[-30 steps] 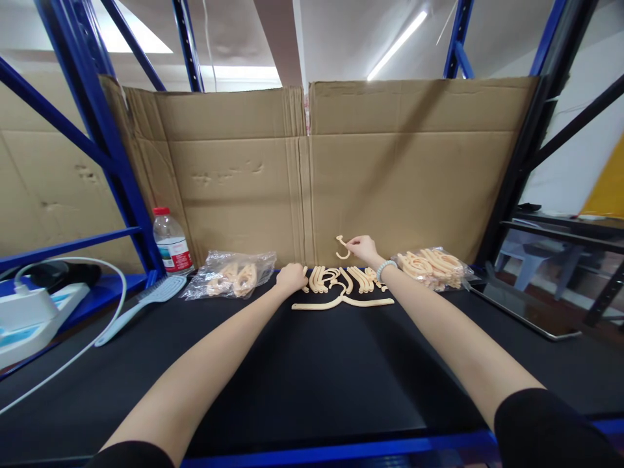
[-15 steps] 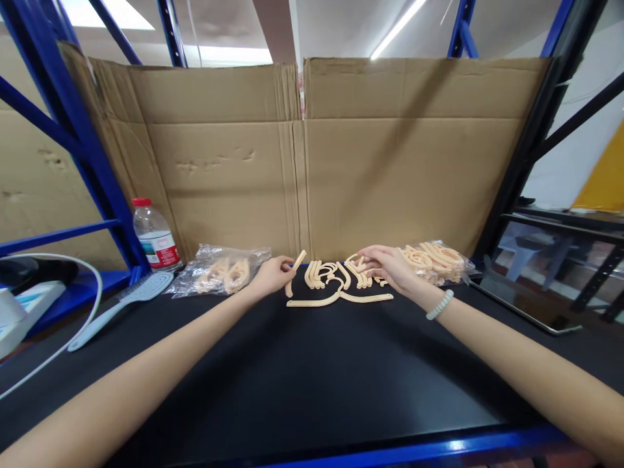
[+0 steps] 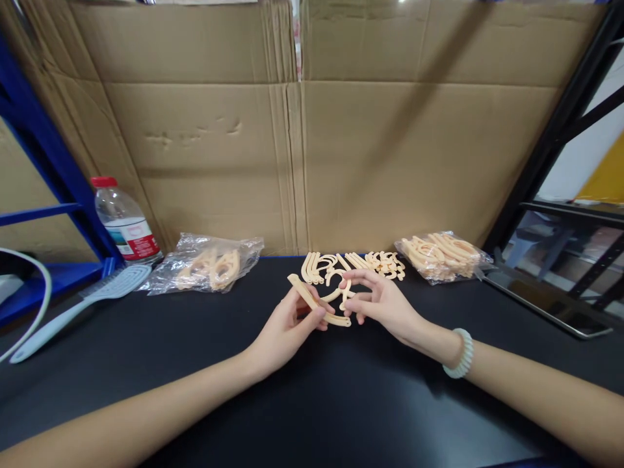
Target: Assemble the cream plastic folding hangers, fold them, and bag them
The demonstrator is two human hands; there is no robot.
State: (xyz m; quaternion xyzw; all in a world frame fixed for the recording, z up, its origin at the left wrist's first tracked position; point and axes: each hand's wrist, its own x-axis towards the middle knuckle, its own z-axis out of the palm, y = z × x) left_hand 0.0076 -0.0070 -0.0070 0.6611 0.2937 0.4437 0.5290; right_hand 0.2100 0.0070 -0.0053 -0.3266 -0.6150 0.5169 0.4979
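My left hand (image 3: 287,325) is closed on a straight peach plastic arm piece (image 3: 312,300), pinched between thumb and fingers above the black tabletop (image 3: 205,377). My right hand (image 3: 383,304) pinches a curved peach hook piece (image 3: 344,294), and the two pieces meet between my hands. Behind them lies a loose row of more peach plastic pieces (image 3: 353,263) at the foot of the cardboard wall (image 3: 302,143).
A clear bag of peach parts (image 3: 207,268) lies at the left, another bag (image 3: 441,255) at the right. A water bottle (image 3: 124,221) and a pale blue hairbrush (image 3: 82,302) sit far left by a blue rack post. A dark tablet (image 3: 550,300) lies right.
Both hands drew back from the row of parts toward me, each carrying a piece, and brought the pieces together at the middle. The view tilted down.
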